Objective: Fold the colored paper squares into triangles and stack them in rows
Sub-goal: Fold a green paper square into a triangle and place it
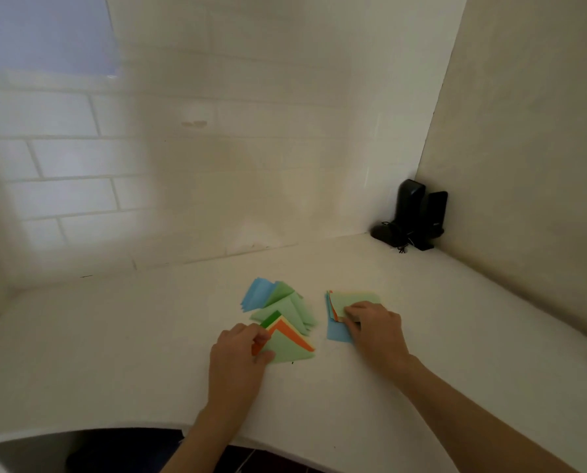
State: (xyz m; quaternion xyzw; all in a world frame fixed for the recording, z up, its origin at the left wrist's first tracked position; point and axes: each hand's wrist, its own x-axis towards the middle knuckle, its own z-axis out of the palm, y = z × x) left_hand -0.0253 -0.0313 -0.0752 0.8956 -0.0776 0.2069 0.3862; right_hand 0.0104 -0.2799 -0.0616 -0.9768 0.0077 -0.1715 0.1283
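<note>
On the white counter [148, 353] lie two groups of coloured paper. The left group holds folded triangles [285, 322] in light green, blue, orange, yellow and dark green, fanned over one another. My left hand [237, 356] pinches the near left corner of the front light green triangle [288, 349]. To the right sits a stack of unfolded squares [339, 322], light green on top, blue at the bottom. My right hand [374, 326] rests on that stack, fingertips curled at its left edge, covering its near right part.
Black speakers [418, 216] with a cable stand in the far right corner where the tiled wall meets the side wall. The counter's curved front edge [114, 428] runs below my arms, with dark floor beneath.
</note>
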